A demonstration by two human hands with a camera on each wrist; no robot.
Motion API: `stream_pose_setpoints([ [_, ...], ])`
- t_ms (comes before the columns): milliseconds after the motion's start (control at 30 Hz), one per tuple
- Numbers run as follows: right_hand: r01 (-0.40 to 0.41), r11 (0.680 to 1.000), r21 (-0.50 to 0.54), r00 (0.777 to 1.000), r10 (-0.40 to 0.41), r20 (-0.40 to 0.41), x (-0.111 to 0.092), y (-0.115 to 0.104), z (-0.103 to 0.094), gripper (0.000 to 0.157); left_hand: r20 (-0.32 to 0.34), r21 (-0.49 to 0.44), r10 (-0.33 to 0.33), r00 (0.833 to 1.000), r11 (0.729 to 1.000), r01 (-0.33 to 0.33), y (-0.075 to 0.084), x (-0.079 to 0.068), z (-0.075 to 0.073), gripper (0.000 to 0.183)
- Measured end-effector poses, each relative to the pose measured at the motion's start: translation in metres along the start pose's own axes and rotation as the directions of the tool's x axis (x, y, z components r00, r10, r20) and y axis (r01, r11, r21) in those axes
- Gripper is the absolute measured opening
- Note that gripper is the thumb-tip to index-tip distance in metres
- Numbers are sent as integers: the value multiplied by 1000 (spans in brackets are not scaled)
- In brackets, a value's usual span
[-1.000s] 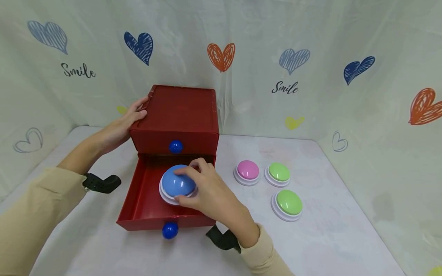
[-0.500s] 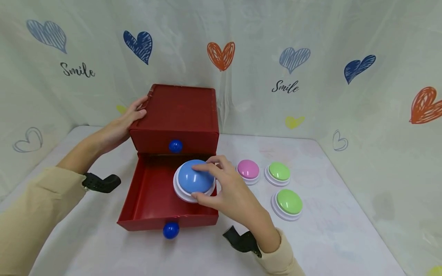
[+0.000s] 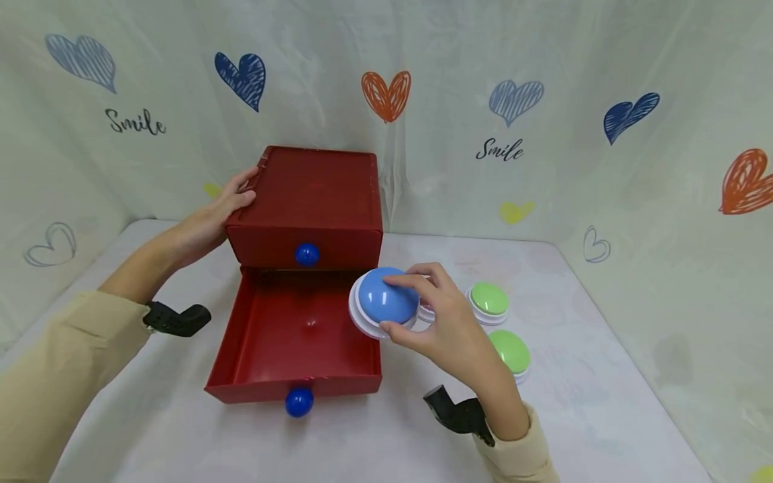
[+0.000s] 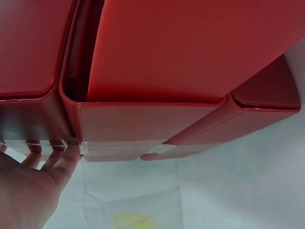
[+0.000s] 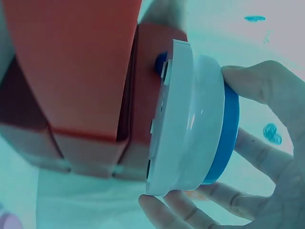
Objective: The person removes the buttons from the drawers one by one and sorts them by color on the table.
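My right hand [image 3: 454, 329] holds a blue push button [image 3: 388, 298] with a white base, pinched between thumb and fingers. It hangs above the right edge of the pulled-out lower drawer [image 3: 284, 339] of a red drawer box [image 3: 320, 191]. In the right wrist view, the white base [image 5: 183, 129] is turned on edge, with the thumb on one side and fingers around the other. My left hand [image 3: 213, 216] lies against the box's upper left side. The left wrist view shows its fingers [image 4: 66, 164] extended along the red wall.
Right of the box stand two green push buttons [image 3: 489, 299] on the white table [image 3: 580, 402]. A pink push button [image 3: 427, 312] is mostly hidden behind the right hand. Blue ball knobs [image 3: 298, 402] stick out from both drawer fronts. A curtain with printed hearts [image 3: 386, 97] hangs behind.
The right hand has lifted the blue push button from inside the lower drawer and carried it right, over the drawer's side. The left hand and the box stay where they were.
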State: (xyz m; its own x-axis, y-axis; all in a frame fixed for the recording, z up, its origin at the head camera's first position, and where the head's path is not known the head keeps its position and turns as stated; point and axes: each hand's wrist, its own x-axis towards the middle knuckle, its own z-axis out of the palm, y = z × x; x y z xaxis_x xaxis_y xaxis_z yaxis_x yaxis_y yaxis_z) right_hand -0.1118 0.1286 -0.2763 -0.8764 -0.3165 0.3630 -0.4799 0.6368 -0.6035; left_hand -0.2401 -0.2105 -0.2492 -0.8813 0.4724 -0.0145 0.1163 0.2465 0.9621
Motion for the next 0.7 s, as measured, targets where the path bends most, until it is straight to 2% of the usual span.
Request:
stream_pose_setpoints([
  [400, -76, 996, -53, 993, 70, -100, -11, 43, -36, 52, -1, -9, 3, 1000, 1000, -3, 2, -1, 1, 61],
  [700, -157, 981, -111, 973, 134, -188, -19, 74, -60, 50, -3, -10, 6, 1000, 1000, -6, 2, -1, 2, 61],
])
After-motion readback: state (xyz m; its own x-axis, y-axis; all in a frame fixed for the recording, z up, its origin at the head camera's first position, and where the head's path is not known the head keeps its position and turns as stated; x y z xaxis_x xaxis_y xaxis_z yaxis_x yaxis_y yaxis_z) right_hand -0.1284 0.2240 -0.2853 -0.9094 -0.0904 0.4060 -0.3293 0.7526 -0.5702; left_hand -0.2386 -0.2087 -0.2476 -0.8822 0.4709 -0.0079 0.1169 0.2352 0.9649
